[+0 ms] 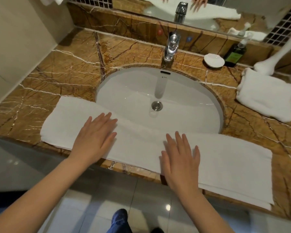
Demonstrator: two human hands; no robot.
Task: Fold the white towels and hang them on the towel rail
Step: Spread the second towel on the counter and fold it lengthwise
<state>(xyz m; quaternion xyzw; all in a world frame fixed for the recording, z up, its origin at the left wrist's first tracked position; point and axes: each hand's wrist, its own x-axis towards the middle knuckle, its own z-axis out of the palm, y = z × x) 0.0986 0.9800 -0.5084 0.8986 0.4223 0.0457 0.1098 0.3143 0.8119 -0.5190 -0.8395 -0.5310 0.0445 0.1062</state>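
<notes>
Shoe [119, 216], dark blue, on the grey tiled floor [23, 165] at bottom centre. Bare forearms reach forward over the tabletop [65, 73] edge.

Left grip [96, 137]: flat, palm down, fingers straight and a bit spread, pressing on the towel [233, 165], nothing held. Right grip [181, 160]: same, flat and fully spread, palm on the towel, nothing held; its heel sits at the towel's near edge, where the cloth hangs slightly over the tabletop front.

Towel is white, folded into a long strip with stacked layers showing at the right end. It lies along the front of the brown marble tabletop, running from left of the left grip to well right of the right grip. Both grips are on its middle part. Between them the far edge dips over the front rim of the sink [175, 91].

Sink is white and oval, with a metal drain [157, 105]. Chrome tap [171, 46] behind it. Folded towel [265, 98], a smaller white bundle, on the tabletop right of the sink, well apart from both grips. White dish [214, 60] and dark bottle [235, 54] by the back ledge. Mirror [158, 12] above reflects both grips and the towel.
</notes>
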